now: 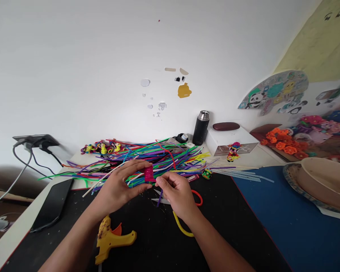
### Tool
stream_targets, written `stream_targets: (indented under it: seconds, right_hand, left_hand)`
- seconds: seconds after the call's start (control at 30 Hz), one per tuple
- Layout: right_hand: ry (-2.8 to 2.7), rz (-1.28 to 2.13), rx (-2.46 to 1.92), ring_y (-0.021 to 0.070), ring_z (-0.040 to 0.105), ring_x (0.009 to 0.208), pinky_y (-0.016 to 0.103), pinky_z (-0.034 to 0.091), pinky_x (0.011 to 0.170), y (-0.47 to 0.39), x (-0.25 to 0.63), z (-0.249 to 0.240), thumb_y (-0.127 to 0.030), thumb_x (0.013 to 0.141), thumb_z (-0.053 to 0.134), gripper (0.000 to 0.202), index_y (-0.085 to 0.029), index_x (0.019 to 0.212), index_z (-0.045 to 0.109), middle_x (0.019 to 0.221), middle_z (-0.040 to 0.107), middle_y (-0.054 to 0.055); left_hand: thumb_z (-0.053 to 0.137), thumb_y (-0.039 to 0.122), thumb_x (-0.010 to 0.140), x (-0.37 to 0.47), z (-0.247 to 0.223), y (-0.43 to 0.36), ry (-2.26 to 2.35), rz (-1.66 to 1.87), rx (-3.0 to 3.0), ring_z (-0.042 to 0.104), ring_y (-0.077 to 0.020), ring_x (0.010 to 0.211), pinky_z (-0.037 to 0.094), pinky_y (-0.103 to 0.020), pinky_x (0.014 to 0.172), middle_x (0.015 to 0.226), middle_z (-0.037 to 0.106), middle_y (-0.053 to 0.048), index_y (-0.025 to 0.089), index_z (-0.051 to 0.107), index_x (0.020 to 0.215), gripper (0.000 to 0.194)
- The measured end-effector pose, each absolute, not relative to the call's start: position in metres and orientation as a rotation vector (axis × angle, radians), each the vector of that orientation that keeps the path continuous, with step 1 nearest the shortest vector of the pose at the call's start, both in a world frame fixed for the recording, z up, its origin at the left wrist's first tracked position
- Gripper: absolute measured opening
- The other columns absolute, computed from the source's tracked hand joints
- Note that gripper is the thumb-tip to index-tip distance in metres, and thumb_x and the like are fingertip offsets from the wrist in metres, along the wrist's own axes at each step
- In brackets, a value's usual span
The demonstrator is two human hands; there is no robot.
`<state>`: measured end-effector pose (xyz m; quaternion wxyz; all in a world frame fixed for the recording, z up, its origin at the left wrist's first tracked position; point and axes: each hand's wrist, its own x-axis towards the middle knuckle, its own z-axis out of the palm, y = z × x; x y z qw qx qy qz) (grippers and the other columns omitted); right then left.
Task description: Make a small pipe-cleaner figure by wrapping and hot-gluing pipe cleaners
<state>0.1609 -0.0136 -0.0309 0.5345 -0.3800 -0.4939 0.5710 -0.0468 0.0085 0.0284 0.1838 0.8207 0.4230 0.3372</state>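
Note:
My left hand (124, 185) grips a small magenta piece of wound pipe cleaner (149, 174) between thumb and fingers, holding it above the black mat. Close on its right, my right hand (177, 192) pinches the lower corner of the same piece, where a short magenta end sticks out. Behind both hands spreads a pile of many-coloured pipe cleaners (187, 155). Scissors with red handles (197, 197) lie partly hidden under my right hand, and a yellow pipe cleaner (183, 226) curves beside my right wrist. A yellow glue gun (112, 240) rests below my left forearm.
A black phone (52, 204) lies at the left. Along the back stand a black thermos (201, 128) and a white box (219, 138) with a small figure in front. Translucent glue sticks (240, 174) and a large oval dish (325, 181) are on the right.

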Motion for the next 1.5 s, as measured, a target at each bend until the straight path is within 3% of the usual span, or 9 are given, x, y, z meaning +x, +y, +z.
stream_targets:
  seconds: [0.2,0.63,0.97,1.07,1.27,1.5]
  right_hand:
    - [-1.158,1.375,-0.914,0.0099,0.031,0.050,0.025,0.022,0.045,-0.014,0.161,-0.031,-0.074,0.086,0.075,0.056,-0.019,0.078,0.068,0.059,0.041,-0.006]
    - [-0.934,1.595,-0.772,0.0073,0.028,0.041,0.024,0.021,0.041,-0.015,0.155,-0.028,-0.069,0.079,0.084,0.053,-0.021,0.074,0.060,0.048,0.039,-0.011]
    - [-0.851,1.817,-0.530,0.0062,0.031,0.038,0.025,0.019,0.041,-0.021,0.150,-0.031,-0.070,0.089,0.077,0.054,-0.020,0.077,0.059,0.050,0.048,-0.008]
    - [-0.799,1.872,-0.501,0.0065,0.029,0.038,0.025,0.019,0.042,-0.020,0.151,-0.030,-0.068,0.086,0.080,0.052,-0.020,0.080,0.062,0.048,0.046,-0.010]
    - [-0.803,1.773,-0.654,0.0058,0.024,0.041,0.024,0.019,0.043,-0.016,0.155,-0.026,-0.067,0.081,0.085,0.060,-0.022,0.066,0.049,0.047,0.035,-0.012]
    - [-0.967,1.708,-0.769,0.0069,0.026,0.039,0.024,0.019,0.041,-0.012,0.159,-0.031,-0.070,0.077,0.086,0.055,-0.020,0.077,0.064,0.045,0.037,-0.013]
  left_hand:
    - [0.079,0.061,0.090,-0.043,0.031,0.010,1.203,0.966,2.255,0.077,-0.0319,0.115,0.061,-0.045,0.105,0.123,0.082,-0.012,0.025,0.079,0.124,0.050]
    - [0.089,0.052,0.083,-0.037,0.015,0.005,1.134,1.080,1.997,0.073,-0.0342,0.121,0.057,-0.052,0.111,0.127,0.080,-0.013,0.028,0.078,0.127,0.051]
    - [0.090,0.056,0.080,-0.022,0.014,-0.001,1.077,1.177,1.804,0.073,-0.0327,0.114,0.062,-0.046,0.100,0.123,0.080,-0.011,0.028,0.080,0.124,0.053]
    - [0.089,0.054,0.083,-0.022,0.009,0.000,1.087,1.138,1.824,0.072,-0.0319,0.115,0.060,-0.046,0.101,0.127,0.079,-0.010,0.029,0.078,0.129,0.054]
    - [0.081,0.048,0.093,-0.025,0.012,0.001,1.091,0.994,1.970,0.069,-0.0315,0.126,0.057,-0.047,0.109,0.138,0.074,-0.011,0.031,0.071,0.141,0.053]
    - [0.083,0.045,0.091,-0.035,0.026,-0.003,1.116,0.871,2.204,0.063,-0.0340,0.139,0.050,-0.052,0.118,0.147,0.070,-0.011,0.033,0.065,0.149,0.062]
